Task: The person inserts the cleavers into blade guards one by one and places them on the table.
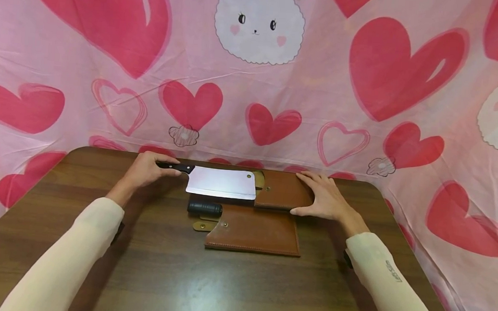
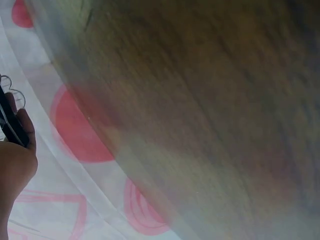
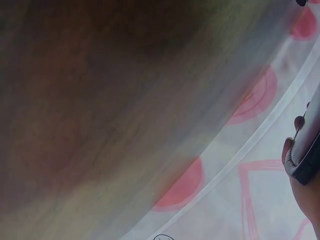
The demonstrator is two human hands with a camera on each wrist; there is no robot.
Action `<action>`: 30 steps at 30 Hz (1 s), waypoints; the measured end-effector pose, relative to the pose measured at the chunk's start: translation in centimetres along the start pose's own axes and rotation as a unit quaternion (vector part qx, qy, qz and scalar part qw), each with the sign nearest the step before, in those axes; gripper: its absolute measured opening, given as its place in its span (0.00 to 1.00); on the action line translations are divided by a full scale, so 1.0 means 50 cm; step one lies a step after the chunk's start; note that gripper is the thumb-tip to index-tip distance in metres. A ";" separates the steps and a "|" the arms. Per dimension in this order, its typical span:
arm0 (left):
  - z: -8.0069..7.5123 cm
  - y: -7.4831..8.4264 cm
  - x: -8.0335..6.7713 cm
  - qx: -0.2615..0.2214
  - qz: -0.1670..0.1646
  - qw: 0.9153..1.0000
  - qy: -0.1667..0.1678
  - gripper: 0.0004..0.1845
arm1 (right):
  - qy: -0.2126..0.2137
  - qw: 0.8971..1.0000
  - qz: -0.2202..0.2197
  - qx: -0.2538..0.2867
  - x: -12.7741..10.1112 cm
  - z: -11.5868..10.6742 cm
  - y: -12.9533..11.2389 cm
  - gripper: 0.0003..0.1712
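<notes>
My left hand [image 1: 146, 170] pinches the black handle of a cleaver [image 1: 221, 182] between thumb and fingers. Its broad, shiny blade points right, and the blade's end is by the mouth of a brown leather sheath [image 1: 283, 190]. On that sheath's right end, my right hand [image 1: 326, 197] grips with thumb on the near edge and fingers on the far edge. At the left border of the left wrist view, part of the left hand [image 2: 17, 162] shows around the black handle [image 2: 11, 122]. In the right wrist view, fingertips curl over the sheath's edge [image 3: 306, 142].
Just nearer on the wooden table [image 1: 158, 274] lies a second brown leather sheath [image 1: 256, 230]. A thick black handle [image 1: 205, 208] sticks out of its left side, beside a snap strap [image 1: 202, 226]. A pink heart-print cloth [image 1: 237, 77] hangs behind the table.
</notes>
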State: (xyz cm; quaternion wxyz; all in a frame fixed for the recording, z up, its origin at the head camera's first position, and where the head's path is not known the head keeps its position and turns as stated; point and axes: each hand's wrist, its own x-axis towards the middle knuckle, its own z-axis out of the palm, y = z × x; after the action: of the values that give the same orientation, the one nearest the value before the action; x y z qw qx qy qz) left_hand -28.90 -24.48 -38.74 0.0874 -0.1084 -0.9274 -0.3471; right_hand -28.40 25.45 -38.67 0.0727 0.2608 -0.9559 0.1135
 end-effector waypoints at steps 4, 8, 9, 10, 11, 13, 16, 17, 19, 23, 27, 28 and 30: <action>-0.002 0.000 -0.001 -0.009 -0.007 1.000 0.001 0.19 | 0.007 1.000 -0.006 -0.002 -0.001 0.000 -0.003 0.64; -0.003 0.001 -0.003 -0.013 -0.006 1.000 0.006 0.17 | 0.011 1.000 -0.014 -0.009 0.000 -0.003 -0.009 0.64; -0.003 0.001 -0.003 -0.013 -0.006 1.000 0.008 0.17 | 0.012 1.000 -0.016 -0.009 0.001 -0.004 -0.010 0.64; -0.003 0.001 -0.003 -0.012 -0.004 1.000 0.010 0.17 | 0.012 1.000 -0.018 -0.008 0.002 -0.005 -0.012 0.64; -0.002 0.001 -0.004 -0.011 -0.001 1.000 0.009 0.17 | 0.011 1.000 -0.020 -0.006 0.002 -0.006 -0.013 0.64; -0.001 0.002 -0.003 -0.011 0.006 1.000 0.005 0.17 | 0.010 1.000 -0.020 -0.005 0.003 -0.006 -0.015 0.64; 0.002 0.005 -0.001 -0.015 0.021 1.000 -0.009 0.16 | 0.007 1.000 -0.019 -0.005 0.002 -0.007 -0.018 0.64; 0.003 0.006 0.000 -0.014 0.027 0.999 -0.015 0.16 | 0.006 1.000 -0.019 -0.005 0.002 -0.007 -0.019 0.64; 0.004 0.007 0.002 -0.015 0.029 0.999 -0.024 0.16 | 0.008 1.000 -0.019 -0.003 0.001 -0.007 -0.020 0.64; 0.005 0.007 0.001 -0.015 0.019 0.999 -0.037 0.17 | 0.010 1.000 -0.024 -0.004 0.000 -0.003 -0.022 0.64; 0.006 0.011 -0.001 -0.027 0.007 0.999 -0.046 0.18 | 0.014 0.999 -0.028 -0.012 0.000 0.002 -0.024 0.63; 0.005 0.013 -0.001 -0.030 0.006 0.998 -0.048 0.18 | 0.015 0.999 -0.026 -0.013 0.000 0.002 -0.024 0.63; 0.005 0.017 -0.001 -0.033 0.004 0.998 -0.045 0.18 | 0.018 0.999 -0.023 -0.013 0.000 0.002 -0.026 0.63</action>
State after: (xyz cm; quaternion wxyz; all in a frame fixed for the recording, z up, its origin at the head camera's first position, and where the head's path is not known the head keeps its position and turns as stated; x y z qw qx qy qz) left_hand -28.66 -23.72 -38.39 0.0436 -0.1299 -0.9181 -0.3718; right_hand -27.74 24.32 -38.54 0.0957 0.2799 -0.9496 0.1040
